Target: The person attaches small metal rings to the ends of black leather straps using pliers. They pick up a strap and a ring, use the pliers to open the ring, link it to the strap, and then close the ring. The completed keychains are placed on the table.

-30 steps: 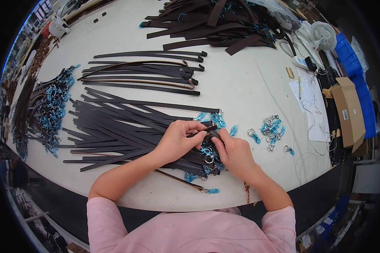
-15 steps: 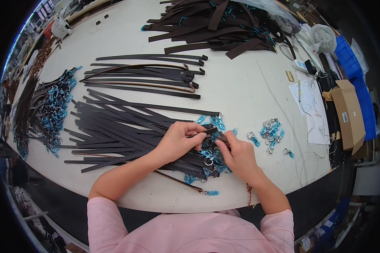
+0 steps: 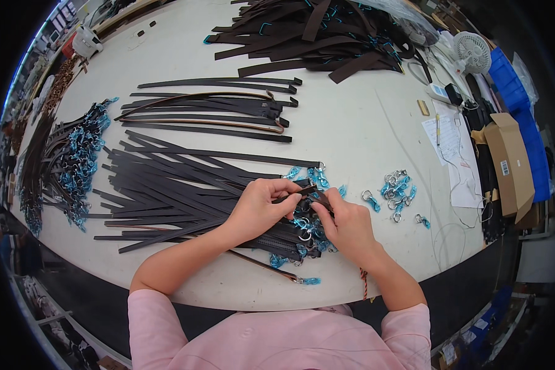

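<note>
My left hand (image 3: 260, 208) pinches the end of a dark leather strap (image 3: 293, 195) above a fanned pile of dark straps (image 3: 166, 185). My right hand (image 3: 346, 223) meets it from the right, fingers closed on the same strap end, seemingly at a small metal clasp. Beneath both hands lie strap ends fitted with clasps in blue wrapping (image 3: 302, 225). A small heap of loose blue-wrapped metal clasps (image 3: 396, 188) rests on the white table (image 3: 351, 123) just right of my right hand.
A second group of straps (image 3: 216, 108) lies beyond the pile, a dark heap (image 3: 314, 28) at the far edge. Finished straps with blue clasps (image 3: 68, 160) lie at left. Papers (image 3: 453, 148), a cardboard box (image 3: 512, 163), a small fan (image 3: 473, 50) and blue bins (image 3: 518, 92) stand at right.
Both hands stay together at the strap end with only small finger shifts. The view has moved slightly; nothing else on the table has moved.
</note>
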Demonstrator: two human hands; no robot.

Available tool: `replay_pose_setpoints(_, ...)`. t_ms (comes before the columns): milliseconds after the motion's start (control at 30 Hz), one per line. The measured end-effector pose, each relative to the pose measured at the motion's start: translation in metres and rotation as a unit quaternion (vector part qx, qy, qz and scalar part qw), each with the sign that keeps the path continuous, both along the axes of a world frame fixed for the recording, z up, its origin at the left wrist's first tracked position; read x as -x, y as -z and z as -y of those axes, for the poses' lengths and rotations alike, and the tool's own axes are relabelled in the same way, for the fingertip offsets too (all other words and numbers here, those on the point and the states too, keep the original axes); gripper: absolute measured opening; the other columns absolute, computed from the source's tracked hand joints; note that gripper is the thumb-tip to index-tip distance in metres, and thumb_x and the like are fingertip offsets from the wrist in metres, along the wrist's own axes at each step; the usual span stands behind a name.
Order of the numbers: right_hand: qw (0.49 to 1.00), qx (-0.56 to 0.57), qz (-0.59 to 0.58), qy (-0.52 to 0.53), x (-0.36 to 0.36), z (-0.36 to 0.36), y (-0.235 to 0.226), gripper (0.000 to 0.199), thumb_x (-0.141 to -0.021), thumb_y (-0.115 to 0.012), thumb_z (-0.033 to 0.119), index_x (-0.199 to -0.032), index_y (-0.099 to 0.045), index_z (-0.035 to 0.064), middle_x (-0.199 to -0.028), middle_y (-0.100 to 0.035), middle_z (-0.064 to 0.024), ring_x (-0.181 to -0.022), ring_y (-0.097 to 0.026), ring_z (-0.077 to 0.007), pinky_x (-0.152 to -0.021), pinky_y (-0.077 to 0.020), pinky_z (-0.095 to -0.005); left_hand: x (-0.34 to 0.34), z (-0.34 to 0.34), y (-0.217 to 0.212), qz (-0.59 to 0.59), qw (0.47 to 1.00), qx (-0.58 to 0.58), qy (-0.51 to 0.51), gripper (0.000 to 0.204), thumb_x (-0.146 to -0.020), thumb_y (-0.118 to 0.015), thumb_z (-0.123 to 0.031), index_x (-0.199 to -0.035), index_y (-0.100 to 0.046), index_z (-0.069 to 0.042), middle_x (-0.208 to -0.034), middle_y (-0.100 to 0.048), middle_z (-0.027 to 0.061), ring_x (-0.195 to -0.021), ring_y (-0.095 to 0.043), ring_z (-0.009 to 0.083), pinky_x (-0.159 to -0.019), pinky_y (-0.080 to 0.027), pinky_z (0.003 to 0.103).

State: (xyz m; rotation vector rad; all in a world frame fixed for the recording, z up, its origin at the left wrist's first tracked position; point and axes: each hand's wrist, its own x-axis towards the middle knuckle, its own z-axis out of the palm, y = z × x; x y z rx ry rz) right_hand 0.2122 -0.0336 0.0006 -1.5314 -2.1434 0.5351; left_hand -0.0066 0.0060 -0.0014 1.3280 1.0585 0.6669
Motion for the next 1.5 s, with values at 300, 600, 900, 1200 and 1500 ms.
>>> replay_pose_setpoints(300,0.997,-0.055,0.055,0.025,0.012,0.005,0.004,0.023,-0.102,-0.066,0.025,-0.1,-0.054,0.0054,-0.069,-0.068,-0.0111,-0.054,-0.067,-0.0303,-0.046,-0.0483,-0.0394,-0.002,0.001,0.003,-0.001,1.0,-0.028,-0.011,0.023,-0.1,-0.068,-0.015,-0.109,-0.075,0.005,-0.072,-0.07,0.0044,-0.063,-0.063,0.0066,-0.061,-0.049,0.024)
replay_pose_setpoints(600,0.995,-0.087,0.042,0.028,0.015,0.004,0.009,0.023,-0.103,-0.065,0.025,-0.097,-0.056,0.0045,-0.068,-0.066,-0.0131,-0.055,-0.065,-0.0341,-0.048,-0.0478,-0.0429,-0.001,-0.002,-0.002,-0.029,1.0,-0.007,0.007,0.022,-0.102,-0.067,-0.01,-0.112,-0.072,0.008,-0.076,-0.067,-0.0001,-0.067,-0.059,0.0032,-0.063,-0.047,0.02)
replay_pose_setpoints(900,1.0,-0.016,-0.025,0.004,0.01,-0.001,0.009,0.017,-0.103,-0.064,0.018,-0.099,-0.055,0.0042,-0.068,-0.066,-0.0144,-0.055,-0.065,-0.0341,-0.047,-0.047,-0.0421,0.0,-0.002,-0.005,-0.015,1.0,-0.01,0.007,0.02,-0.101,-0.065,-0.009,-0.11,-0.073,0.007,-0.075,-0.067,0.0003,-0.066,-0.059,0.004,-0.063,-0.049,0.022)
replay_pose_setpoints(1200,0.996,-0.028,0.061,-0.054,0.006,-0.007,-0.001,0.019,-0.104,-0.062,0.021,-0.097,-0.053,0.0059,-0.067,-0.065,-0.0134,-0.055,-0.066,-0.0318,-0.047,-0.0481,-0.0415,0.002,-0.001,0.0,-0.033,0.999,-0.033,0.001,0.023,-0.1,-0.067,-0.015,-0.111,-0.075,0.004,-0.071,-0.071,0.0049,-0.062,-0.063,0.0078,-0.06,-0.05,0.025)
replay_pose_setpoints(1500,0.989,0.054,-0.139,0.006,-0.002,-0.011,-0.002,0.022,-0.104,-0.064,0.022,-0.1,-0.054,0.0035,-0.066,-0.064,-0.0149,-0.055,-0.065,-0.036,-0.049,-0.0474,-0.0438,0.002,-0.005,0.004,-0.009,1.0,-0.002,0.015,0.021,-0.099,-0.067,-0.016,-0.108,-0.076,0.002,-0.069,-0.07,0.0035,-0.062,-0.063,0.0069,-0.062,-0.049,0.025)
